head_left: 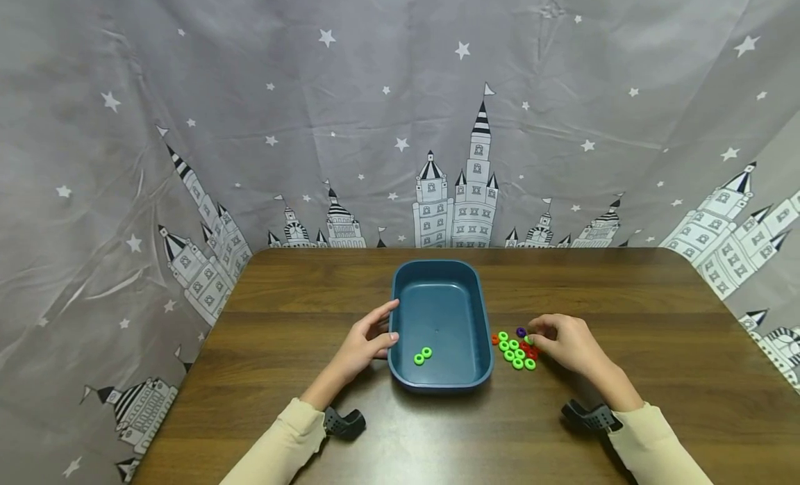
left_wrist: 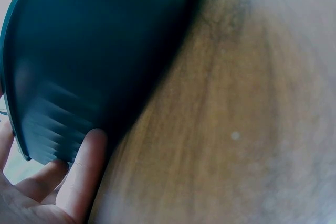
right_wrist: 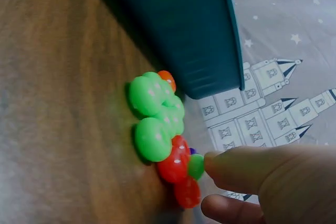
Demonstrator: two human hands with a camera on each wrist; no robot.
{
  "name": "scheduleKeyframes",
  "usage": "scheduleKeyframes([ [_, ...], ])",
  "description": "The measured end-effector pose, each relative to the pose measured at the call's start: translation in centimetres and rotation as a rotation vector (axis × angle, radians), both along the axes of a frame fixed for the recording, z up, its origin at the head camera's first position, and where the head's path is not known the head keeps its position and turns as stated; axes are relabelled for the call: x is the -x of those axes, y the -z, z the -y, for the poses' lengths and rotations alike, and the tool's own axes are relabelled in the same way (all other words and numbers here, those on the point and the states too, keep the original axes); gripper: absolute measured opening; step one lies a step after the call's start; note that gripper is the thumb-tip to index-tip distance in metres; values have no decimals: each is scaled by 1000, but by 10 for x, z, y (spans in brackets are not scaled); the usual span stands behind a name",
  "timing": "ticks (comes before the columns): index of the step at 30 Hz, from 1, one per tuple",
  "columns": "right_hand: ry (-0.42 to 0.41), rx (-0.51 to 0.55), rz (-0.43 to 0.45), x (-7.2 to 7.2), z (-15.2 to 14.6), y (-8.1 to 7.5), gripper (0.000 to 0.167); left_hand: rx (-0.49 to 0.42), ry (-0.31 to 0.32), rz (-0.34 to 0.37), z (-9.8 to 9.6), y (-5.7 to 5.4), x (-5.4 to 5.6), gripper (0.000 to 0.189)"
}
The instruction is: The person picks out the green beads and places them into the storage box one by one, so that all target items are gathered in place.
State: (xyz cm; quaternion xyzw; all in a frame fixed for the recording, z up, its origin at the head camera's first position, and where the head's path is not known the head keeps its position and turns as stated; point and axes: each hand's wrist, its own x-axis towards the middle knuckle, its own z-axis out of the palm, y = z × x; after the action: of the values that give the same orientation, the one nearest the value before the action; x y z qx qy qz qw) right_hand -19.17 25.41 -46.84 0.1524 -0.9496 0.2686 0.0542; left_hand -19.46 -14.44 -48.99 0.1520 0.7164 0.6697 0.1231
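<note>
Sleeves (head_left: 275, 443) | left hand (head_left: 364, 337) spread against blue box (head_left: 439, 386) | right hand (head_left: 565, 340), digits apart, at green ring (right_wrist: 196, 167)

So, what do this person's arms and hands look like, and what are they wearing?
The left sleeve and right sleeve are plain pale cream. Below each cuff sits a black band, left band and right band, dotted with small holes. The left hand and right hand are ungloved.
</note>
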Motion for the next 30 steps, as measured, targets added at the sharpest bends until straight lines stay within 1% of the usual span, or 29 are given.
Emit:
scheduleKeyframes([
  [3,1,-11,9,0,0,3,13,-2,-2,1,0,0,0,67],
  [12,13,-16,-16,0,3,5,11,-16,4,6,0,0,0,67],
  [19,54,-28,-37,0,6,6,11,-13,7,-1,-1,0,0,68],
  [24,82,-32,-24,0,8,7,14,-6,4,-1,0,0,0,68],
  [30,95,-37,-18,-1,10,7,17,0,-2,2,0,-1,0,67],
])
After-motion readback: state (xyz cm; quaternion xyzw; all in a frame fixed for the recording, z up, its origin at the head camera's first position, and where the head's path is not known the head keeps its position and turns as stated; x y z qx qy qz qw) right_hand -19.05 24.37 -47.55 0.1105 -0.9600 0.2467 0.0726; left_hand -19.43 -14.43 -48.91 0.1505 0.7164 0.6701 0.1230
